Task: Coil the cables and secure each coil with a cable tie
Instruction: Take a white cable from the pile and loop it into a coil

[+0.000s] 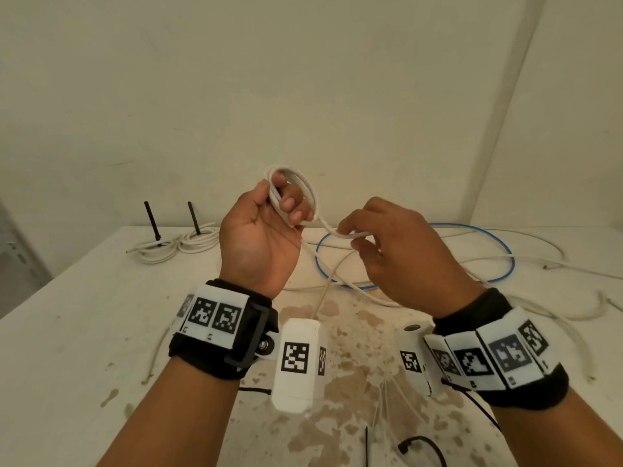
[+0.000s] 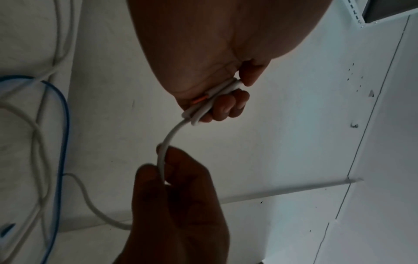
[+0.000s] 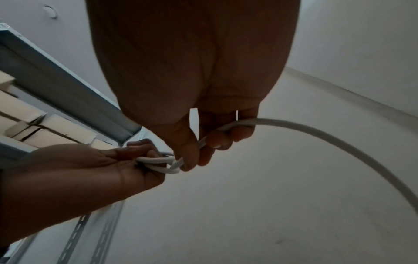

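- Left grip: fingers are curled round a small white cable coil, held above the bench.
- Right grip: the trailing cable is pinched; each loop should be fed evenly and kept untwisted.

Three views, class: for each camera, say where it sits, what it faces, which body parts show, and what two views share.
Head: worn on the head, looks down at the table; both forearms, left hand, right hand.
Left wrist: looks along the left palm at the white cable; both hands show.
Right wrist: looks along the right palm toward the wall; both hands show.
Shared: both wrist views show the white cable held by both hands.
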